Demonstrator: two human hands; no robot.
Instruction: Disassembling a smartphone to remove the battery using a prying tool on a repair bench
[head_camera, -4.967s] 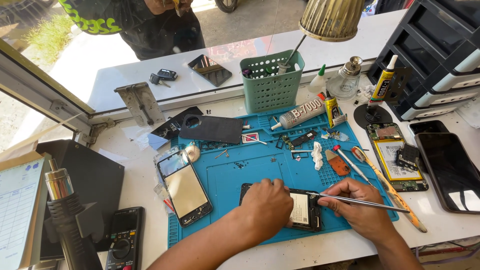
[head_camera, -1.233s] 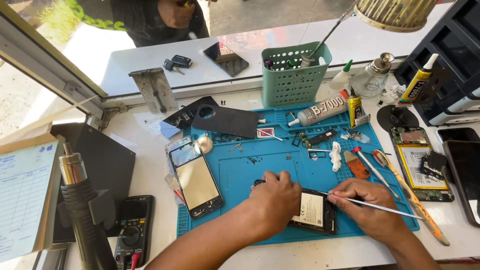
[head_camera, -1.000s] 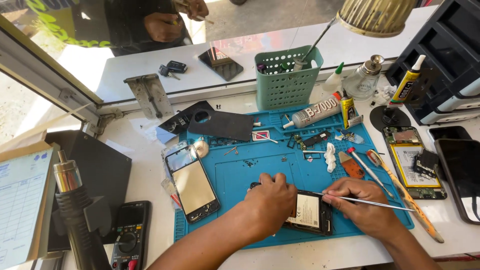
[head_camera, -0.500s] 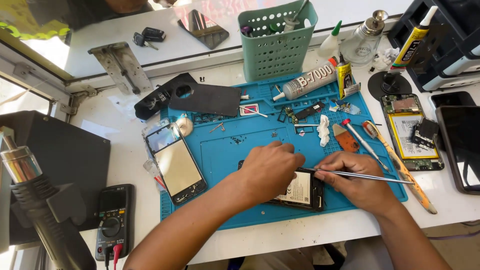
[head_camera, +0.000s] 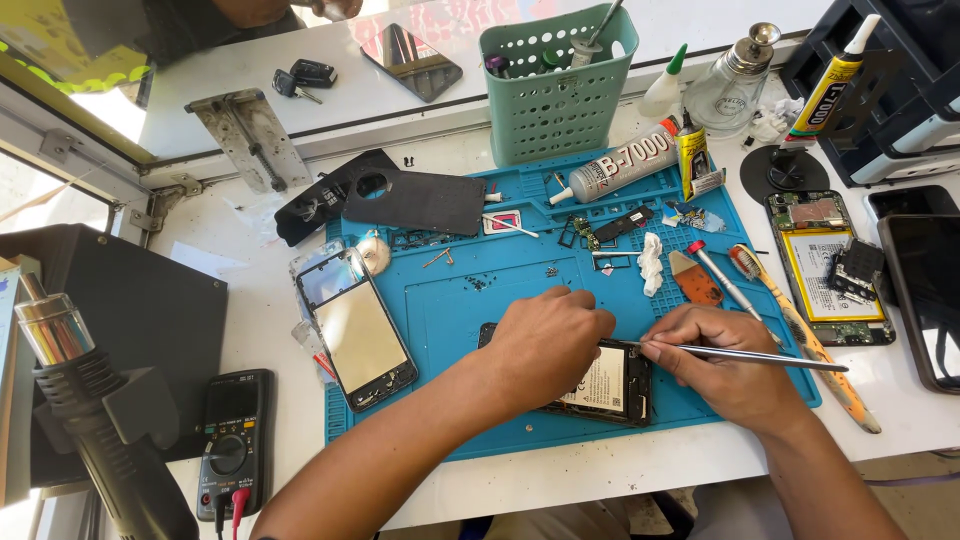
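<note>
An opened black phone (head_camera: 605, 385) with its pale battery showing lies near the front of the blue work mat (head_camera: 470, 300). My left hand (head_camera: 545, 340) rests on the phone's left part and holds it down. My right hand (head_camera: 725, 355) grips metal tweezers (head_camera: 740, 352), their tip on the phone's upper edge next to my left fingers. A separated phone screen (head_camera: 355, 330) lies on the mat's left side. Small screws and parts are scattered across the mat's upper half.
Behind the mat stand a green basket (head_camera: 555, 85), glue tubes (head_camera: 620, 170) and a glass bottle (head_camera: 735, 85). Another opened phone (head_camera: 825, 270) lies to the right. A heat gun (head_camera: 95, 420) and multimeter (head_camera: 232, 445) are at left. A person stands beyond the counter.
The view has shifted closer to the mat. My hands stay on the opened phone, the tweezers' tip still at its upper edge.
</note>
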